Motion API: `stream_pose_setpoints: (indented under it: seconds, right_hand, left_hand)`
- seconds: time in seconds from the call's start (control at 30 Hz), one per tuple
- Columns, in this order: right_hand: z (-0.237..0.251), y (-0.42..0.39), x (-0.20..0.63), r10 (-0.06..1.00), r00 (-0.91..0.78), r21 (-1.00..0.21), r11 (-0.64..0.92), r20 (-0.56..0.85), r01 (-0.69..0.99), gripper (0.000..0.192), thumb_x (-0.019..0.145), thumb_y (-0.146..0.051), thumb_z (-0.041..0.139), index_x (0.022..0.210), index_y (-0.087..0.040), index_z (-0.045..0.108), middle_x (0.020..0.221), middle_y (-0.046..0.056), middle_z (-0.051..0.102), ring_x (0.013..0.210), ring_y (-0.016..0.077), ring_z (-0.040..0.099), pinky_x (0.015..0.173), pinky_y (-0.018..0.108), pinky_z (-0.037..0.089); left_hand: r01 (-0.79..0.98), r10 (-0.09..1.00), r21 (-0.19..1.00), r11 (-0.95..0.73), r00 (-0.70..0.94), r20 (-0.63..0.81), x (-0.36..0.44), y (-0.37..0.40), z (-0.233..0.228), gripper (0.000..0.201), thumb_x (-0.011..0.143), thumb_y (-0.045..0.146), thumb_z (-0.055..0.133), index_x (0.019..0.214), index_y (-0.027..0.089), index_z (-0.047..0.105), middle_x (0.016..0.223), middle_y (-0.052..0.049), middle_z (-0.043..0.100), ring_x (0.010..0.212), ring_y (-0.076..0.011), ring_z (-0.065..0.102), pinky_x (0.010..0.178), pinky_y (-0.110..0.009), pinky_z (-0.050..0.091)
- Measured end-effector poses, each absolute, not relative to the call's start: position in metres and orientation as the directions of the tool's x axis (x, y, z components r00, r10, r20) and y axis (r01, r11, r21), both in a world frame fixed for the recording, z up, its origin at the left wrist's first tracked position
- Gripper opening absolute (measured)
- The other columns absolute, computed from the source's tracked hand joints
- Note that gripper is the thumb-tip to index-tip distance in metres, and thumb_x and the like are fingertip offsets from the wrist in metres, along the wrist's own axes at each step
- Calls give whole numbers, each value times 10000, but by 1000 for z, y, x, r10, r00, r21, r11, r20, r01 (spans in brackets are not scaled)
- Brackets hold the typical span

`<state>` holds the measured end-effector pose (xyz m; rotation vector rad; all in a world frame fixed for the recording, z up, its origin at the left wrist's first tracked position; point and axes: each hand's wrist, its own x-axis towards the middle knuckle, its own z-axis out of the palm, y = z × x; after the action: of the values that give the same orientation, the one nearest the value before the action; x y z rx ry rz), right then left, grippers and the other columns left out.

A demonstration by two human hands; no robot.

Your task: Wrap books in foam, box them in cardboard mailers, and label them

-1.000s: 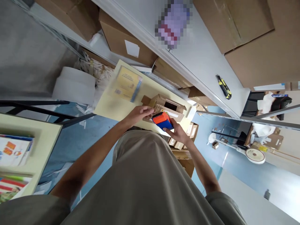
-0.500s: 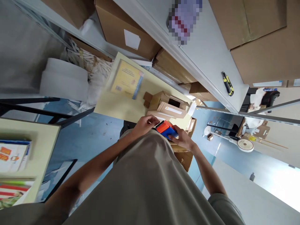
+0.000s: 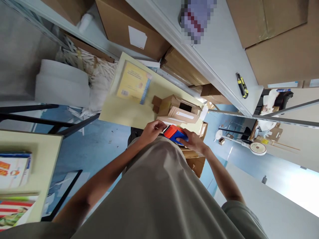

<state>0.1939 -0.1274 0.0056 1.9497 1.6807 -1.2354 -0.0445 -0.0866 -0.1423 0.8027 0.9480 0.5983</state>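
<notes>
Two bare hands work close together in front of a grey-green shirt [image 3: 164, 186], with the right hand [image 3: 194, 141] wrapped around the blue part of an orange-and-blue handheld device [image 3: 176, 133], its thumb on the near side. The left hand [image 3: 151, 132] sits just beside the device's dark end, fingers curled toward the thumb; whether they pinch anything I cannot tell. Held up by the right hand, the device is at the near edge of a pale yellow table [image 3: 127, 114]. Just beyond it on that table lies an open cardboard box [image 3: 167, 105], its flap folded out to the left, and farther left a yellow packet [image 3: 134, 83] with a blue strip along one side. Brown cartons [image 3: 195, 166] stand lower down, next to the right forearm. Past the table runs a grey shelf [image 3: 214, 53] bearing a yellow-and-black cutter [image 3: 241, 85], with a labelled cardboard box [image 3: 117, 25] farther left, under that shelf's edge. Over to the left are a large white roll [image 3: 62, 83] and, nearer, a second pale table [image 3: 47, 149] carrying books [image 3: 15, 171]. Well apart, on the right, a white fan [image 3: 258, 148] shows above the blue floor [image 3: 239, 162].
</notes>
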Motion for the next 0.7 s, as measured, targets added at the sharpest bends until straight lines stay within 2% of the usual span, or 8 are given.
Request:
stream_pose_setpoints:
  seconds: [0.23,0.37,0.47,0.57,0.7]
  right_hand:
    - [24,-95,195,652,-59,-267,-225,-756,937,421,1071,-647,731,1134,-230,744,930,73,799,815,252,728,735,331,464]
    - [54,-73,207,618,-68,-241,-201,-784,950,452,1064,-687,707,1058,-236,739,868,61,786,750,248,712,691,333,433]
    - [88,-54,224,604,-62,-234,-210,-795,949,546,1036,-777,690,943,-240,720,774,49,755,663,227,675,633,335,403]
    - [120,-27,234,595,-66,-235,-210,-801,949,634,1032,-854,636,872,-246,712,683,30,715,578,198,634,584,334,383]
    - [133,21,229,624,-78,-198,-125,-777,972,691,1016,-883,645,772,-238,697,631,13,660,572,169,621,597,326,381]
  left_hand:
    - [-122,776,815,566,411,-478,-38,-71,-136,530,805,732,870,844,211,778,730,-26,717,664,-167,598,645,-302,472]
    - [-183,776,792,583,412,-477,-40,-54,-135,505,770,695,909,850,211,790,746,-32,731,642,-153,580,617,-295,478]
    - [-220,800,786,578,342,-493,-47,-32,-144,490,768,667,919,854,203,788,764,-36,736,628,-143,566,609,-296,470]
    - [-234,783,761,605,350,-515,-43,-13,-160,494,738,641,949,844,191,776,797,-47,743,616,-131,565,607,-299,457]
    - [-316,745,678,664,358,-563,-18,0,-182,500,743,632,954,859,188,756,834,-47,736,598,-110,551,590,-291,435]
